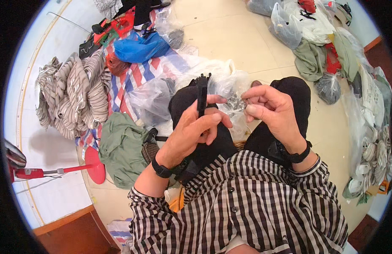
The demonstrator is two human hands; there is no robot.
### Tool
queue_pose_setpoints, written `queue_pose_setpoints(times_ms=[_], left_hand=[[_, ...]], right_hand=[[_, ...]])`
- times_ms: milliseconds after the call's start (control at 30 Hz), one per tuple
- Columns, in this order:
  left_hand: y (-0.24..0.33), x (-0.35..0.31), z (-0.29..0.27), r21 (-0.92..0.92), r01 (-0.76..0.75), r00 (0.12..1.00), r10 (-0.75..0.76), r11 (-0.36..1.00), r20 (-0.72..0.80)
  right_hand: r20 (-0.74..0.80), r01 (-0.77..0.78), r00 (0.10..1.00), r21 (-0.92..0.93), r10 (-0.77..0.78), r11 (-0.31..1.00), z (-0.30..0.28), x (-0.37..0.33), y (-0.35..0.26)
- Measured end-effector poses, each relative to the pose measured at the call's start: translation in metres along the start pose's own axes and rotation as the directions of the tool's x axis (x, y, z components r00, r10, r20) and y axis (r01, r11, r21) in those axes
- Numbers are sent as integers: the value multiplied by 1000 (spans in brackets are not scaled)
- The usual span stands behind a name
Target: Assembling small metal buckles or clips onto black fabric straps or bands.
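My left hand [191, 131] is raised over my lap, its fingers curled round a narrow flat black strip [202, 99] that stands up past the knuckles. The index finger points across toward my right hand [272, 110]. That hand is closed in a pinch, thumb against fingertips, on something small whose kind I cannot make out. Just beyond and between the hands lies a clear plastic bag [225, 86] with small shiny metal-looking pieces [234, 102] in it. Several more black strips [198, 81] rest at my left knee.
Left of me are bundled striped cords [73, 93], a blue plastic bag [141, 47], a green cloth bag [122, 148] and a red stand with a round base [95, 165]. Filled clear bags [285, 28] and green cloth [310, 59] lie at the far right.
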State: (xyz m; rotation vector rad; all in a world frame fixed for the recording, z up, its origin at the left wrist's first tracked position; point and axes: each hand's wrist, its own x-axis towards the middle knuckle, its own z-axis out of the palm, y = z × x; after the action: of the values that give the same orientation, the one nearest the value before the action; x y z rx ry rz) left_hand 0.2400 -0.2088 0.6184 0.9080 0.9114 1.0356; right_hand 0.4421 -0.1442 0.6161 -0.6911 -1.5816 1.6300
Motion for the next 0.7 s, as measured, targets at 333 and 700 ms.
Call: queue_pose_setpoints(times_ms=[333,700], left_hand=[[-22,-20,38,-62,20,999,-18,998,31],[-14,-44,60,-68,23,999,-20,997,45]], right_hand=[[-76,59,995,3,-59,998,-11,-35,-15],[-35,168,985,43,-167,985,-2,-56,-35]])
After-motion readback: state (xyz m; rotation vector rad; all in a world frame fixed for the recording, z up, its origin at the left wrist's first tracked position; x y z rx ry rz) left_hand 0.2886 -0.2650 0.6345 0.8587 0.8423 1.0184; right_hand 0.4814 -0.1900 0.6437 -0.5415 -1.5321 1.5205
